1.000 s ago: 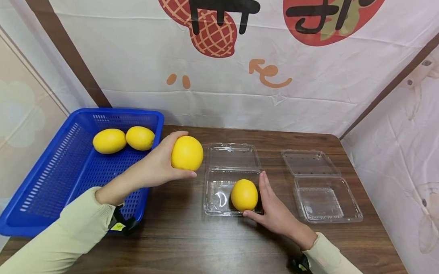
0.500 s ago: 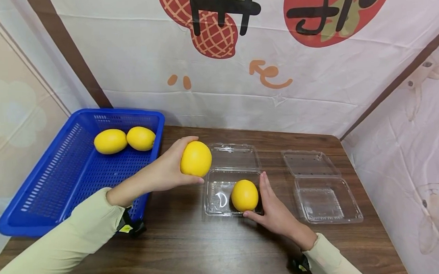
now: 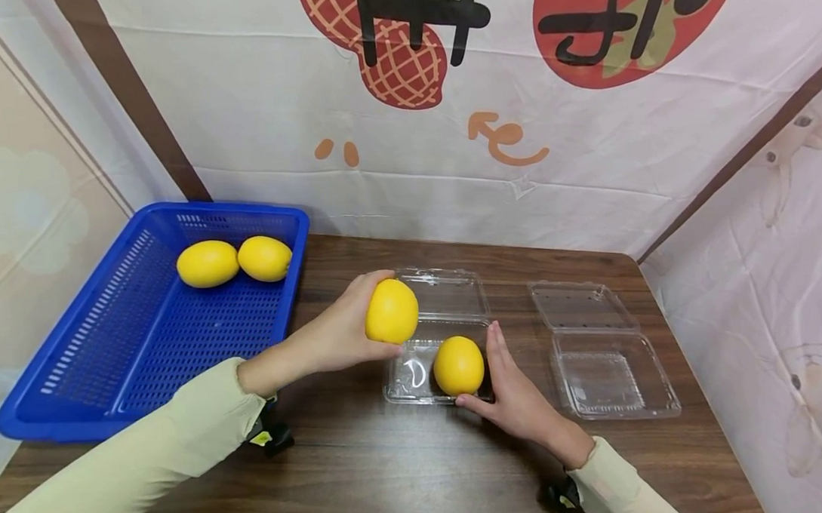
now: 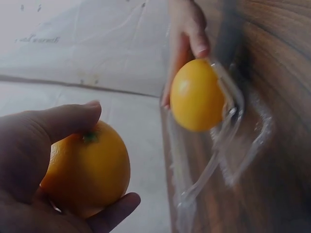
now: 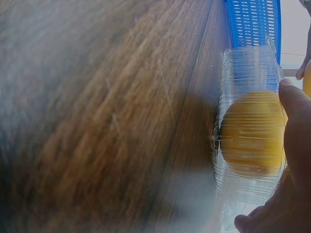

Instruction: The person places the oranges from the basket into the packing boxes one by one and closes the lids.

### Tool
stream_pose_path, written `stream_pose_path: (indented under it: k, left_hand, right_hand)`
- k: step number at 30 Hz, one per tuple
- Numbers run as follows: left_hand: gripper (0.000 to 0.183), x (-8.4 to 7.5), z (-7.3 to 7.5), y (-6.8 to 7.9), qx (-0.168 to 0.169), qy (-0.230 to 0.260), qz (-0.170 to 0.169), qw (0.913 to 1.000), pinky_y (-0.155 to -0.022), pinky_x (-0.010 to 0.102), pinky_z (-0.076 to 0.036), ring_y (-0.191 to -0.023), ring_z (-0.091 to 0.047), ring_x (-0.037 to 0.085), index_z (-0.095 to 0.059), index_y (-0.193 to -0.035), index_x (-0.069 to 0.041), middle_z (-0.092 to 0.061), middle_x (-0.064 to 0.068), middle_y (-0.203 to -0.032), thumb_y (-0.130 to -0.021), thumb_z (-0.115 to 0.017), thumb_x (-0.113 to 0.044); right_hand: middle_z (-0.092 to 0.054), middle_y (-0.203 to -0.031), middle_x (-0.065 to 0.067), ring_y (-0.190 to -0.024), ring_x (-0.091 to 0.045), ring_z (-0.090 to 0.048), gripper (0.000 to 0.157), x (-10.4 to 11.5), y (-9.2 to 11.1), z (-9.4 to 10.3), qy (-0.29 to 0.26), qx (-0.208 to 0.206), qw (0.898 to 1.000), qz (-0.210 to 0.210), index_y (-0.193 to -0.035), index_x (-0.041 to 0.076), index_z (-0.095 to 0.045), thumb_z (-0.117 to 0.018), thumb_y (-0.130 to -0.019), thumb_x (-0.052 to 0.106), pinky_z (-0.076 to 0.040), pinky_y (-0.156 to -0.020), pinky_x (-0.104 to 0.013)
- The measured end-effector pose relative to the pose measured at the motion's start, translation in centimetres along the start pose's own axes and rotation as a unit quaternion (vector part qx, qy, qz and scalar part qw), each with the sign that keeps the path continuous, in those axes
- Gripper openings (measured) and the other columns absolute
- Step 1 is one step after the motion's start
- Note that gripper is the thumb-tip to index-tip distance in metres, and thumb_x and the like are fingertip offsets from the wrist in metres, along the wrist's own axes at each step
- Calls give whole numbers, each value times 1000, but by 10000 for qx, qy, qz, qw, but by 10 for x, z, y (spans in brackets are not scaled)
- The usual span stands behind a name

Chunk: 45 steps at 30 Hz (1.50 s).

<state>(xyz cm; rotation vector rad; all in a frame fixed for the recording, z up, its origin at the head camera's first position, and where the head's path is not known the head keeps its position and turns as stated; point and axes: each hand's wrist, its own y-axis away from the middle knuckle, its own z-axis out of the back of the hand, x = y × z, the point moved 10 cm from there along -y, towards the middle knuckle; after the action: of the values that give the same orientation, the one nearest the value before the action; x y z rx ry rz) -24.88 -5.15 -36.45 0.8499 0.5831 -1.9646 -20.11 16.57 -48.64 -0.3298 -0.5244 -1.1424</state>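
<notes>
My left hand (image 3: 342, 330) grips a yellow lemon (image 3: 392, 311), thumb on one side and fingers on the other, above the left part of an opened clear plastic clamshell box (image 3: 412, 392). A small green stem end shows on this lemon (image 4: 92, 165) in the left wrist view. Inside the box's base, on its right side, sits another lemon (image 3: 459, 366). My right hand (image 3: 518, 396) rests at the base's front right corner with straight fingers along the side and thumb at the front rim. Through the clear wall, the right wrist view shows the boxed lemon (image 5: 252, 131).
At the left stands a blue perforated basket (image 3: 149, 356) with two lemons (image 3: 207, 264) at its far end. A second opened clamshell box (image 3: 602, 382) lies to the right on the wooden table (image 3: 364, 462). A printed cloth (image 3: 256, 103) hangs behind.
My left hand has carried its lemon rightward and slightly toward me, from beside the basket to over the box. The right hand and the boxed lemon have stayed in place.
</notes>
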Motion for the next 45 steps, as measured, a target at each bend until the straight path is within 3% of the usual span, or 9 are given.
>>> stream_pose_path:
  k: [18, 31, 39, 45]
  left_hand:
    - [105, 10, -49, -3, 297, 20, 116, 9995, -97, 53, -52, -115, -58, 33, -29, -154, 1, -44, 23, -143, -73, -92, -22]
    - [106, 8, -70, 1, -76, -17, -121, 9999, -104, 54, -47, -124, -54, 34, -30, -154, 2, -41, 22, -148, -71, -95, -17]
    - [107, 14, -79, 6, -282, 25, 50, 9996, -108, 53, -43, -129, -51, 35, -32, -154, 1, -40, 22, -150, -71, -95, -17]
    - [107, 18, -83, 8, -453, -159, -50, 9988, -107, 53, -45, -127, -52, 34, -32, -155, 0, -42, 20, -148, -70, -96, -17]
  right_hand:
    - [9, -167, -25, -154, -37, -7, 122, -3, 2, 2, -91, -31, 9999, -32, -160, 1, 9, -76, -89, 52, -27, -116, -57]
    - [11, -167, -23, -154, -36, -6, 122, -4, 0, -2, -94, -1, 10000, -7, -160, 1, 11, -74, -90, 53, -27, -117, -55]
    - [10, -166, -25, -153, -37, -7, 118, -2, 1, -3, -88, -2, 10000, -10, -160, -1, 9, -71, -92, 54, -28, -116, -57]
    - [10, -166, -26, -154, -37, -5, 118, -1, 1, -4, -79, -16, 10000, 4, -160, -3, 7, -71, -91, 54, -26, -117, -56]
